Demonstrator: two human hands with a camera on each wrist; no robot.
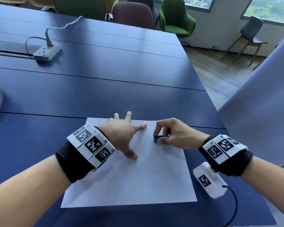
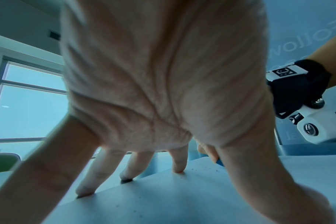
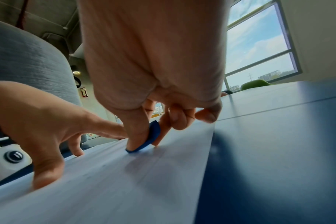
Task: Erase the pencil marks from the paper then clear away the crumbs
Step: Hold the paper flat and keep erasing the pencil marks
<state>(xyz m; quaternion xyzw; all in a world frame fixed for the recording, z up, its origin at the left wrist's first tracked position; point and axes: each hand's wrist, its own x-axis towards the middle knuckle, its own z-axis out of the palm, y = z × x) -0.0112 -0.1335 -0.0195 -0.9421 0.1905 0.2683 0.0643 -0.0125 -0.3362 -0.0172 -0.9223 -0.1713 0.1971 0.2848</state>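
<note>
A white sheet of paper (image 1: pixel 134 181) lies on the dark blue table (image 1: pixel 105 82) near its front edge. My left hand (image 1: pixel 126 133) presses on the paper's upper left part with fingers spread and straight. My right hand (image 1: pixel 167 131) pinches a blue eraser (image 1: pixel 160 138) between thumb and fingers, its edge down on the paper's upper right area. The eraser (image 3: pixel 152 136) shows tilted on the paper (image 3: pixel 109 181) in the right wrist view. Small dark crumbs (image 1: pixel 148 139) are scattered between the hands. A faint pencil line (image 1: pixel 168 166) runs down the paper's right side.
A white power strip (image 1: pixel 47 51) with a plugged cable sits at the table's far left. Chairs, among them a green one (image 1: pixel 175 18), stand beyond the far edge. The table's right edge runs close to the paper, with floor past it.
</note>
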